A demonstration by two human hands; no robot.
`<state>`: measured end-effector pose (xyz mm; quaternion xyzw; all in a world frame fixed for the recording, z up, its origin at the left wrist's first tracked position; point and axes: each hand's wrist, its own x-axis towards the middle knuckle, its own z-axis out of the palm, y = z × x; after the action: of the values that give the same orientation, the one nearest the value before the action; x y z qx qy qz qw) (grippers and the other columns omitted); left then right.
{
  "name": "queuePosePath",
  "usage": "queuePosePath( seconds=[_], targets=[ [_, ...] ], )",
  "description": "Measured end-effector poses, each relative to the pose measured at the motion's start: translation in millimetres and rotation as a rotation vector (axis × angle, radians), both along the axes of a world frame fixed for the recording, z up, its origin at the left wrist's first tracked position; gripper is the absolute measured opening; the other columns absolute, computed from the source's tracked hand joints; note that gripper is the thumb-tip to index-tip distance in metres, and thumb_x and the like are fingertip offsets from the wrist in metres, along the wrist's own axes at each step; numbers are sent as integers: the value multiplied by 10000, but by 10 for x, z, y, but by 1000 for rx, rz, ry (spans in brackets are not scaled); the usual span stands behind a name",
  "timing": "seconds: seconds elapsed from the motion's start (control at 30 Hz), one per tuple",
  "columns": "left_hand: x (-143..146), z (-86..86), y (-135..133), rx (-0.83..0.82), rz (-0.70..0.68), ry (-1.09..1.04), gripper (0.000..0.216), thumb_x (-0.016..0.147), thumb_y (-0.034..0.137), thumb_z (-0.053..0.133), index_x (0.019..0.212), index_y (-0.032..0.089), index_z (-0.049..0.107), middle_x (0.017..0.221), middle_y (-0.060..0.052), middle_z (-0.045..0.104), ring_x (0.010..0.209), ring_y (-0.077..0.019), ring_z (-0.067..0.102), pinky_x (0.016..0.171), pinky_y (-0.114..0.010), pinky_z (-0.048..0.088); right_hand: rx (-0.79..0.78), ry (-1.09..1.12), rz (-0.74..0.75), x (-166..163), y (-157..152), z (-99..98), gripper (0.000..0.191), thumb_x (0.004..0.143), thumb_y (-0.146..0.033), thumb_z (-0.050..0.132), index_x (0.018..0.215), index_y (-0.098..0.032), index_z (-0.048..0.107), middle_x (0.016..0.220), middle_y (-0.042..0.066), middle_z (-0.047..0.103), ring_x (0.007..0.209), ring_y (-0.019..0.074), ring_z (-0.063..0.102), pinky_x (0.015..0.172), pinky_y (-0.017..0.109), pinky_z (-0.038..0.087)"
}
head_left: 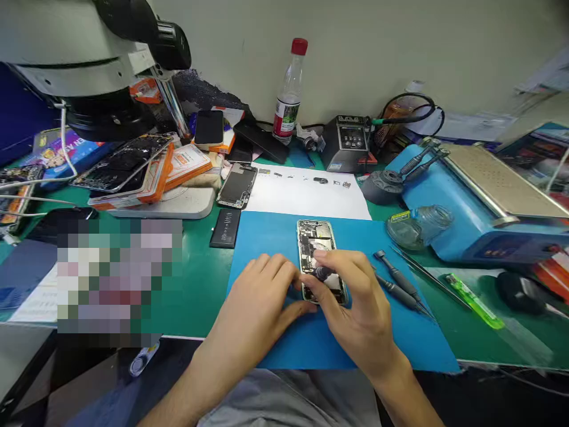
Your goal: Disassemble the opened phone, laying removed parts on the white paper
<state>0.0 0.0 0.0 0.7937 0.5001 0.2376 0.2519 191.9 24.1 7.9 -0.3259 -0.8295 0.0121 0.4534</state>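
Observation:
An opened phone lies on the blue mat, its circuit board and inner parts exposed. My left hand grips the lower left edge of the phone, with the thumb at its bottom end. My right hand is over the lower half of the phone. Its thumb and index finger pinch a dark, ridged screwdriver, mostly hidden by the fingers; where its tip touches cannot be seen. Two more screwdrivers lie on the mat right of my right hand.
White paper bears several tiny parts. A phone screen and battery lie left of it. Tweezers, a glass jar and a blue machine stand or lie right. A microscope overhangs the left; a bottle stands behind.

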Motion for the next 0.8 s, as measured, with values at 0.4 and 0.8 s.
queuePosePath(
  seconds=[0.4, 0.8],
  targets=[
    [9, 39, 1, 17, 15, -30, 262, 1057, 330, 776, 1017, 240, 533, 1069, 0, 658, 975, -263, 576, 833, -405, 423, -18, -4, 46, 4, -51, -19, 700, 994, 60, 555, 1643, -174, 435, 1579, 186, 605, 1523, 263, 579, 1207, 490, 557],
    [3, 52, 2, 2, 21, -48, 276, 1041, 333, 797, 1015, 242, 538, 1064, 13, 667, 967, -256, 581, 833, -407, 428, -53, 59, 9, 32, -115, -53, 709, 1014, 49, 570, 1669, -183, 432, 1590, 159, 626, 1476, 242, 627, 1156, 439, 613]
  ],
)
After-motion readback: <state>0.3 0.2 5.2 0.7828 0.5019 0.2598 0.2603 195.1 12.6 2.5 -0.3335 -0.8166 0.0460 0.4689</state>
